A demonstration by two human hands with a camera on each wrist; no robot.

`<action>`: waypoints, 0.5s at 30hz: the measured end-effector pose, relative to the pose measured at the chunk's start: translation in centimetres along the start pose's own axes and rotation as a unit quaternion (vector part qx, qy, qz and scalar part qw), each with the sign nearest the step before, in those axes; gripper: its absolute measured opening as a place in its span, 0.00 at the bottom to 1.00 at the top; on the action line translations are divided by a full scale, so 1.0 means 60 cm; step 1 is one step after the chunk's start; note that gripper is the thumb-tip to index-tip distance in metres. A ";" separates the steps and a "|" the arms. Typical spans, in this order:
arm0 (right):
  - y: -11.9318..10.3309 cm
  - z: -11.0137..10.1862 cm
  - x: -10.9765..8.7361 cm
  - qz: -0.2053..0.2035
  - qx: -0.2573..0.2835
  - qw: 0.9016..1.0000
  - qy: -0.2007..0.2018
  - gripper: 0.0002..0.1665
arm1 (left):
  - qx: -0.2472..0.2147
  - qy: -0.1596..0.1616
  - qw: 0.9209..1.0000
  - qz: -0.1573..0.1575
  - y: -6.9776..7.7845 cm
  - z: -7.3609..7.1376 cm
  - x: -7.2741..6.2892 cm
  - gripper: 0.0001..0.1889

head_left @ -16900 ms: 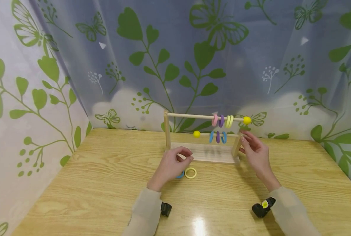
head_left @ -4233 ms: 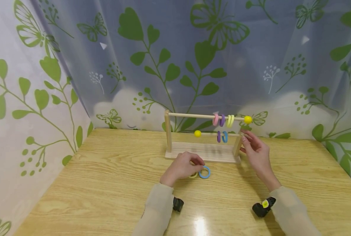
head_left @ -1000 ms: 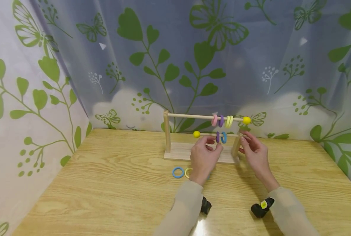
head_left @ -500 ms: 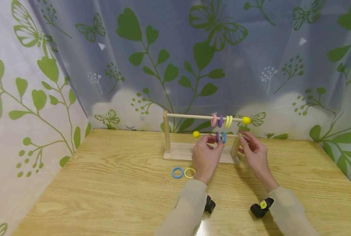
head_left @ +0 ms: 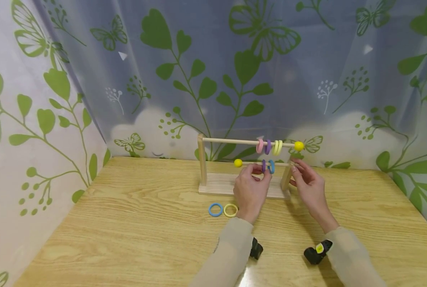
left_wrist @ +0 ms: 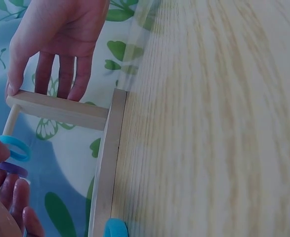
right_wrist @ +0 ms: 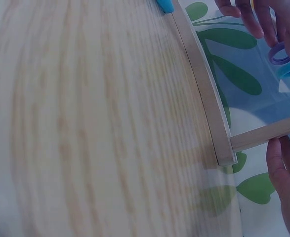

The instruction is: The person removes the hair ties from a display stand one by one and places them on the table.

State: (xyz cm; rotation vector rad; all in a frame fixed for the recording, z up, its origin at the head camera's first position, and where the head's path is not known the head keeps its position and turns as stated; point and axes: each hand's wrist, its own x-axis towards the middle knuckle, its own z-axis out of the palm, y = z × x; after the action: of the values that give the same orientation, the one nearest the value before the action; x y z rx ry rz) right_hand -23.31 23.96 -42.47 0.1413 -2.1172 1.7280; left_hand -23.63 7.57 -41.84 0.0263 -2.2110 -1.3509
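A wooden stand [head_left: 203, 163] carries two rods with yellow end balls. On the lower rod hang a purple ring [head_left: 264, 166] and a blue ring [head_left: 272, 166]. My left hand [head_left: 250, 190] reaches up to them, its thumb and curled fingers on either side of the purple ring; in the left wrist view the thumb also overlaps the blue ring [left_wrist: 17, 148]. My right hand [head_left: 309, 185] grips the stand's right post [head_left: 286, 178] near its top, thumb in front. Pink [head_left: 259, 146], purple [head_left: 268, 147] and pale yellow rings [head_left: 277, 148] hang on the upper rod.
A loose blue ring [head_left: 215, 209] and a yellow ring [head_left: 230, 210] lie on the wooden table [head_left: 145, 231] before the stand. Another blue ring [left_wrist: 116, 228] shows near the base in the left wrist view. A patterned curtain [head_left: 184, 99] hangs behind.
A blue ring has left the lower rod since the oldest frame. My left hand has moved from the loose rings up to the lower rod, shifting little lately. My right hand stays on the post.
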 end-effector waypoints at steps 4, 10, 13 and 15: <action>0.000 0.000 0.000 0.003 0.002 1.000 0.000 0.26 | 0.000 0.004 1.000 0.001 0.000 0.000 0.000 0.05; 0.001 0.001 0.000 0.001 -0.002 1.000 0.000 0.26 | -0.012 0.007 1.000 -0.005 -0.004 -0.003 0.001 0.04; 0.002 0.001 0.001 0.001 -0.001 1.000 0.000 0.26 | -0.016 0.009 1.000 -0.006 -0.006 -0.003 0.002 0.04; 0.003 0.001 0.000 0.000 0.001 1.000 0.001 0.26 | -0.017 0.012 1.000 -0.004 -0.008 -0.003 0.003 0.04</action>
State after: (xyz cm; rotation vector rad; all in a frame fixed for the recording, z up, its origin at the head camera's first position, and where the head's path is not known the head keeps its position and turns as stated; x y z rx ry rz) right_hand -23.39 23.96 -42.62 0.1397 -2.1154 1.7292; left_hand -23.81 7.13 -42.10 0.0392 -2.1705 -1.3852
